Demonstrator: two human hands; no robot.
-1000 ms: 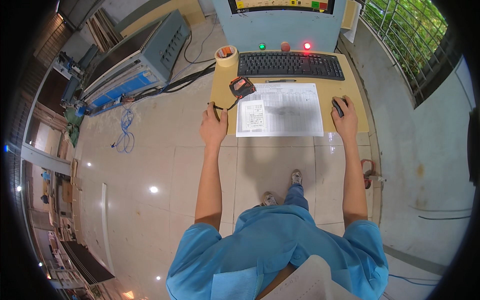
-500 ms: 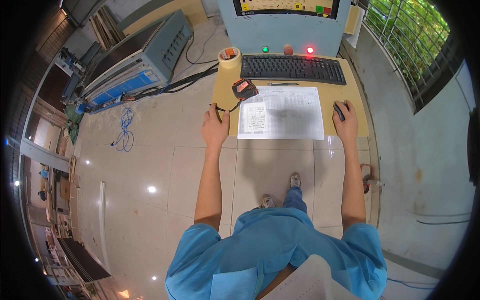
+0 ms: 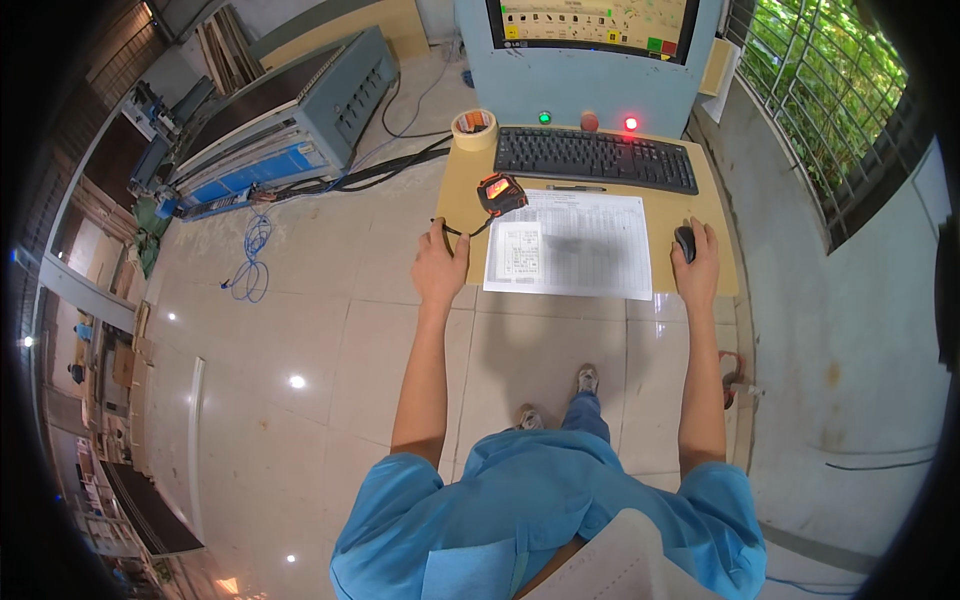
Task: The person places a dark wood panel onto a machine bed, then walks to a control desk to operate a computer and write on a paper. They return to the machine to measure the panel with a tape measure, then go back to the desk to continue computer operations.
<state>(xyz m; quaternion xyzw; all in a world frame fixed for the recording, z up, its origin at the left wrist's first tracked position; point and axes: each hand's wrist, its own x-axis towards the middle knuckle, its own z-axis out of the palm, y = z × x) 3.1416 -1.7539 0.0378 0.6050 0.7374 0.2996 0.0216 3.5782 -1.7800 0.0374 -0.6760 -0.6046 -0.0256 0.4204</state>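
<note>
My right hand [image 3: 697, 262] is curled round a black computer mouse [image 3: 685, 243] at the right side of a tan desk board [image 3: 715, 225]. At the board's left edge rests my left hand [image 3: 438, 265], thumb and fingers apart. Beside those fingertips runs the black wrist strap of a tape measure [image 3: 501, 194], orange and black, lying at the corner of a printed table sheet [image 3: 600, 255]. A smaller printed slip [image 3: 518, 250] lies on that sheet's left part. Above the sheet are a pen [image 3: 576, 188] and a black keyboard [image 3: 597, 160].
A roll of tape [image 3: 474, 130] stands left of the keyboard. Behind rises a blue cabinet [image 3: 590, 85] with a lit screen [image 3: 590, 25], a green button, a red knob and a glowing red light. Left are a grey-blue machine [image 3: 290, 110] and blue cable [image 3: 250, 265] on the tiles.
The view has tilted up slightly, so the desk sits lower in the picture and more of the screen shows. Both hands keep their places on the desk.
</note>
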